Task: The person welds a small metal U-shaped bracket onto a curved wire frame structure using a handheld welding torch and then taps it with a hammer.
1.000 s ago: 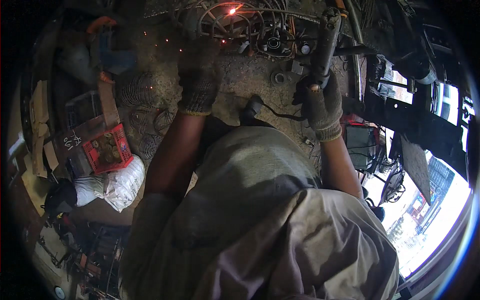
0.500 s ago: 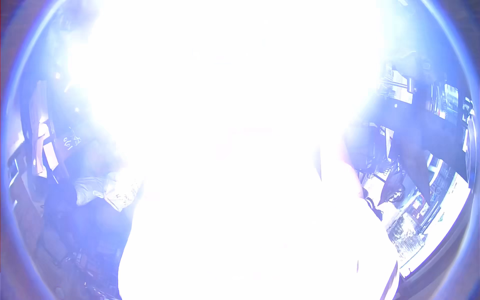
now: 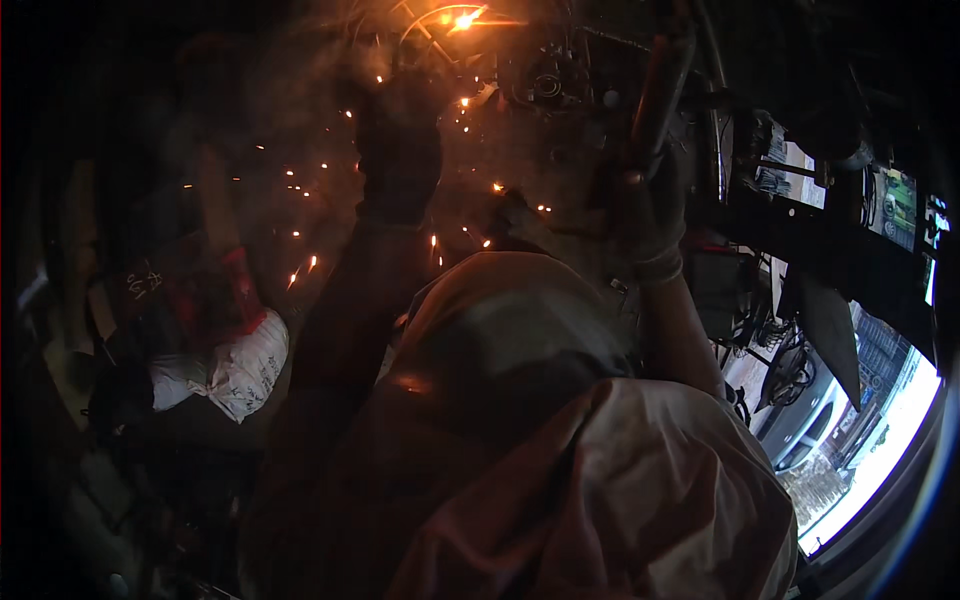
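Observation:
At the far edge of the view a bright orange glowing spot throws sparks around a round metal part. My left hand, in a dark glove, reaches up just short of the glow; its fingers are lost in shadow and smoke. On the right, my right hand wears a pale glove with a band at the wrist. It closes on the lower end of a metal tube, which rises toward the far edge. Dark machinery lies between the hands. My cloth-covered body fills the near middle.
White sacks lie at the left beside a red box. Dark beams and a pointed dark panel stand at the right, with cables near them. A car shows beyond, in bright daylight.
The white glare that hid the middle has gone. A small orange glow, flying sparks, smoke, both arms and the tube now show. Hand movement cannot be judged.

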Motion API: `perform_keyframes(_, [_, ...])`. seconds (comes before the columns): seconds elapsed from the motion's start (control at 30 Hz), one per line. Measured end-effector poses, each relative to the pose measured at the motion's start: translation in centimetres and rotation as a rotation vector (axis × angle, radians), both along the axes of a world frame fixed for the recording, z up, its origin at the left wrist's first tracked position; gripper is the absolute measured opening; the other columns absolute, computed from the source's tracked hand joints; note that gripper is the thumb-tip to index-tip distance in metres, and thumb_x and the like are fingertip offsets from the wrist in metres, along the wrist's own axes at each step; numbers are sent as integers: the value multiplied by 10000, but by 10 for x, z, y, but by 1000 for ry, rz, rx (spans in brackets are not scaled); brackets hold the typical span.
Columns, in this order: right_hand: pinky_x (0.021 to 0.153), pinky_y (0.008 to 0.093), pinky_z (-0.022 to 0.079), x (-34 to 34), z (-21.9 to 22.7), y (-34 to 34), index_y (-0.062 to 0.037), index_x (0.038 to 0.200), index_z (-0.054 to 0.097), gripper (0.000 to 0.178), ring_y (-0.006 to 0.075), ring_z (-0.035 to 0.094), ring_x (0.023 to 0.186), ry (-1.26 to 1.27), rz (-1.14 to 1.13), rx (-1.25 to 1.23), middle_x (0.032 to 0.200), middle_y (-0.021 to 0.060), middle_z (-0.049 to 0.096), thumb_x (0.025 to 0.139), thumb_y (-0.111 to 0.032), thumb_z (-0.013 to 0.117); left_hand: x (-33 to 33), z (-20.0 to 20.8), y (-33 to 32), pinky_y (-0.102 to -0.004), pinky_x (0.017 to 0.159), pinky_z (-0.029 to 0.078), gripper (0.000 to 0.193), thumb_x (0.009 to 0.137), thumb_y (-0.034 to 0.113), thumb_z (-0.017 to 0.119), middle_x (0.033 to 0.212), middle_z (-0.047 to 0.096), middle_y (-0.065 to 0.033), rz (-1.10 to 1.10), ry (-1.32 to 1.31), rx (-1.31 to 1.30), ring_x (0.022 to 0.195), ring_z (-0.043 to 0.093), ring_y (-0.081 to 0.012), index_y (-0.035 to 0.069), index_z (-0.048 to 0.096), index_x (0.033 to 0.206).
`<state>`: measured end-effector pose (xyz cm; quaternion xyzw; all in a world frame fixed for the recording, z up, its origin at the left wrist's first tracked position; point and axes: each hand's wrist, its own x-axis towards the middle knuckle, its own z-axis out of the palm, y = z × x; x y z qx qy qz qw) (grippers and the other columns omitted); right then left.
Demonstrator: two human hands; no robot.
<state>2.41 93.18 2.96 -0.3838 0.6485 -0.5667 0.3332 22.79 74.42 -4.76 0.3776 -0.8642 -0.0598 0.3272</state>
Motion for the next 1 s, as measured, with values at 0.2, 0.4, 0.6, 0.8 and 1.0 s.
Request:
perform_keyframes(0.2, [623,291,535,3,7,-4,62,1287,485,528,140,640,710,-2,3,27,893,95,649,964,-341,597,-5,-1,-3,-403,850,515,310,868,41,643,1032,686,-84,10,-22,-79,924,646,-269,118,698,1164])
perform_keyframes(0.4, [599,304,538,-9,-1,-1,26,1244,466,600,158,631,711,61,-31,104,880,91,617,935,-465,618,-20,-3,-5,-381,770,522,67,883,132,706,869,675,-65,-54,204,21,848,645,-253,120,757,926])
perform_keyframes(0.6, [692,300,531,-14,-5,1,56,1269,504,611,163,649,799,111,-23,79,933,113,663,946,-444,642,-25,-22,-4,-393,727,551,87,905,135,681,938,695,-101,-118,909,778,833,667,-252,65,713,947])
perform_keyframes(0.8, [732,317,536,-12,-10,0,50,1269,513,588,170,644,821,134,-50,78,950,114,662,953,-429,639,-17,-54,8,-438,886,528,174,931,135,626,1065,658,-145,106,219,239,1007,638,-287,52,656,1081])
perform_keyframes(1.0, [704,323,542,-3,5,-7,37,1249,520,577,163,631,785,40,-45,52,922,96,646,956,-448,629,-10,-20,5,-435,886,527,197,911,135,641,1076,658,-144,-18,67,102,1004,640,-291,53,658,1090])
